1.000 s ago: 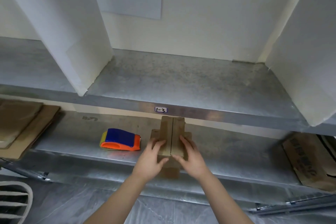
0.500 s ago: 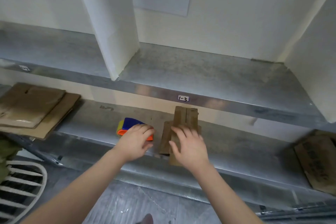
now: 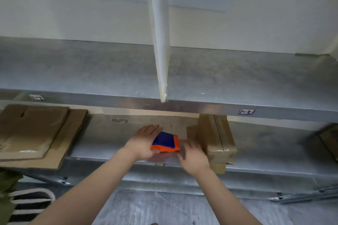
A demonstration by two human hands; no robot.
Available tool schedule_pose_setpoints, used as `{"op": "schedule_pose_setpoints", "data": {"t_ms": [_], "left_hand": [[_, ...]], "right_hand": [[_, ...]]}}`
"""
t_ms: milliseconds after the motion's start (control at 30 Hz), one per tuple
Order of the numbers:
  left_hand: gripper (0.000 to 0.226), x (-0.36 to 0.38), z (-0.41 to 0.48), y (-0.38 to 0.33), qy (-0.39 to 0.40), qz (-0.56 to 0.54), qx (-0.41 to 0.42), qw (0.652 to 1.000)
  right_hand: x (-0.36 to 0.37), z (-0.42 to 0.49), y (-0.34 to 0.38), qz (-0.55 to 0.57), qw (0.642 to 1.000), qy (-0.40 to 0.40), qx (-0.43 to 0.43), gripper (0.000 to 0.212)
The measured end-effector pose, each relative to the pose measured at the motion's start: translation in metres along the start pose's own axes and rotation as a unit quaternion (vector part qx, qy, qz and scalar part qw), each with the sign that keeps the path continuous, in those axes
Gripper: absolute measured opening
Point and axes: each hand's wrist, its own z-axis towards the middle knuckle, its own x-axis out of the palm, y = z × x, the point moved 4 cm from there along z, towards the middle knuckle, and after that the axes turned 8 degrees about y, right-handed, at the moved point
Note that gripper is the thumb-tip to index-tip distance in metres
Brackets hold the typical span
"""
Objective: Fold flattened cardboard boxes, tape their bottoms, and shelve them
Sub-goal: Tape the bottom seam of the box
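Left hand (image 3: 144, 142) round tape dispenser (image 3: 165, 140) — half-hidden

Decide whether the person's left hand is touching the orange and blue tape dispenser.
Touching. The head view shows the left hand covering one end of the tape dispenser, thumb against its near edge.

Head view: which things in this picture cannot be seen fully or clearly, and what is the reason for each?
- Orange and blue tape dispenser: its left part is hidden under the left hand; grip or mere touch is unclear.
- Small white label on the upper shelf edge: writing blurred.
- Brown cardboard piece at far right: blurred, cut off by the right edge.
- Flat brown cardboard stack: cut off by the left edge.
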Motion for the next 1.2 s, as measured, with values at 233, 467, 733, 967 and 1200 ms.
{"op": "schedule_pose_setpoints", "data": {"t_ms": [233, 467, 733, 967, 1200], "left_hand": [[0.064, 0.015, 0.032, 0.005, 0.066, -0.064, -0.002, 0.996], [0.046, 0.018, 0.041, 0.013, 0.075, -0.135, 0.004, 0.988], [0.036, 0.013, 0.019, 0.032, 0.066, -0.157, -0.01, 0.985], [0.053, 0.008, -0.017, 0.062, 0.038, -0.121, -0.033, 0.991], [0.053, -0.014, -0.025, 0.033, -0.043, -0.12, 0.048, 0.991]], "right_hand": [[0.019, 0.017, -0.012, 0.052, 0.997, 0.002, 0.056, 0.055], [0.025, 0.024, -0.013, 0.057, 0.996, -0.022, 0.068, 0.054], [0.026, 0.023, -0.014, 0.035, 0.996, -0.014, 0.08, 0.056], [0.025, 0.022, -0.002, 0.026, 0.998, -0.019, 0.061, 0.049], [0.015, 0.012, 0.006, 0.102, 0.992, -0.071, 0.026, 0.039]]}}
